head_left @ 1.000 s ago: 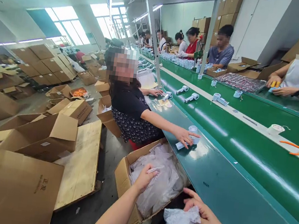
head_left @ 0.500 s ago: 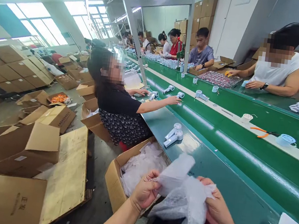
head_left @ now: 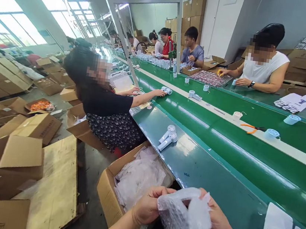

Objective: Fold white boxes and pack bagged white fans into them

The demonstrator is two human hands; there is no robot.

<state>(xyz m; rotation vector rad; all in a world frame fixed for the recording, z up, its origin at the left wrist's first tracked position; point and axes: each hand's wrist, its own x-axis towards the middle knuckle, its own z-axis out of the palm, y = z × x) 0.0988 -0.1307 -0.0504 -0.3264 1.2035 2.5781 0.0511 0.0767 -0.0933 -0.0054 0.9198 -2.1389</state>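
Note:
My left hand (head_left: pixel 150 204) is closed on the left edge of a translucent bubble wrap bag (head_left: pixel 181 219). On the other side, my right hand (head_left: pixel 216 218) grips the same bag, which sags in crumpled folds between the two. A dark gap shows at its upper edge, like a mouth held apart. Just left of my left hand stands an open carton (head_left: pixel 112 195) full of similar clear bags (head_left: pixel 145 173). Two light blue handheld fans (head_left: pixel 168 141) lie side by side on the dark green worktop (head_left: pixel 203 177) beyond my hands.
A green conveyor belt (head_left: pixel 211 141) runs past the worktop. Printed flat boxes (head_left: pixel 276 228) lie at the lower right. Orange-handled pliers (head_left: pixel 252 128) and a blue round part (head_left: pixel 272 134) sit on the white strip. To my left a co-worker (head_left: pixel 101 100) reaches onto the belt.
My hands have drawn closer together, and the bag's upper flap has folded down between them. My view has turned right. The co-worker's hand is now on a fan on the belt.

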